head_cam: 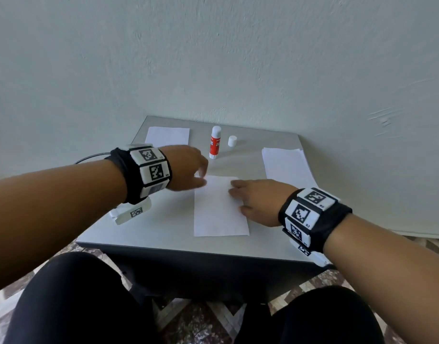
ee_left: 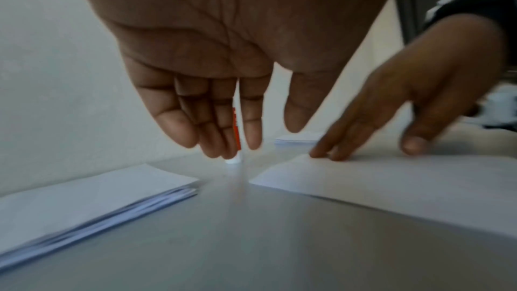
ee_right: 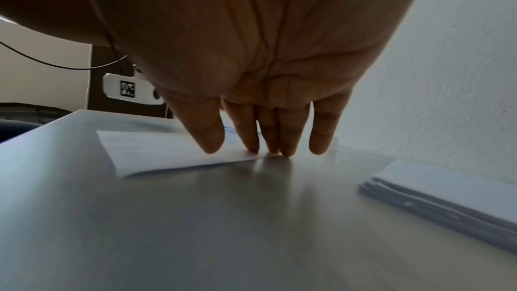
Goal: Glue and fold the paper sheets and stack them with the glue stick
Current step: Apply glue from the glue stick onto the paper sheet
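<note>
A white paper sheet (head_cam: 217, 207) lies flat in the middle of the grey table (head_cam: 144, 227). My right hand (head_cam: 253, 197) presses straight fingers on its right edge (ee_right: 167, 152). My left hand (head_cam: 191, 170) hovers above the sheet's far left corner, fingers straight and empty (ee_left: 223, 132). The glue stick (head_cam: 215, 142) stands upright and uncapped behind the sheet, partly hidden by my left fingers in the left wrist view (ee_left: 236, 132). Its white cap (head_cam: 232, 141) stands just right of it.
A stack of folded sheets (head_cam: 166, 138) lies at the far left of the table (ee_left: 84, 198). A pile of flat sheets (head_cam: 285, 165) lies at the right edge (ee_right: 447, 196). A wall rises directly behind the table. My knees are below the front edge.
</note>
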